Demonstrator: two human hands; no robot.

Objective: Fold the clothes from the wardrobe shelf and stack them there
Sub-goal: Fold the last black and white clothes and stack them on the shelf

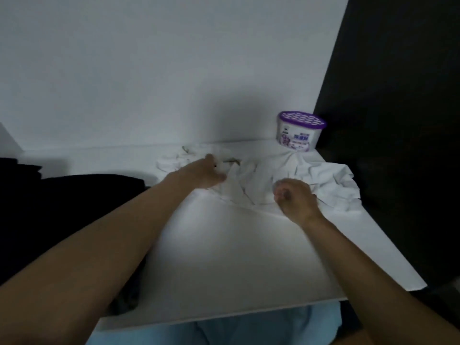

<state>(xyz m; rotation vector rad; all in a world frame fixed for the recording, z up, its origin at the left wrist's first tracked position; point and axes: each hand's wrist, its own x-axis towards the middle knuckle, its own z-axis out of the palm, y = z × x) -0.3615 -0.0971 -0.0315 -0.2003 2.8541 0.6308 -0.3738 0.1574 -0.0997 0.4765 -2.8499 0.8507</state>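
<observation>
The white garment [323, 180] lies crumpled at the back right of the shelf [224, 257], the left hand [205, 174] gripping a fold, the right hand [296, 199] curled over it, its hold unclear, dark clothes [74, 207] piled left, a purple-lidded tub [301, 131] in the corner.

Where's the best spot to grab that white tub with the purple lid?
Probably hold the white plastic tub with the purple lid by its side walls, just under the lid's rim. Come from the front-left: the white back wall is behind it and a dark panel blocks its right side.
</observation>
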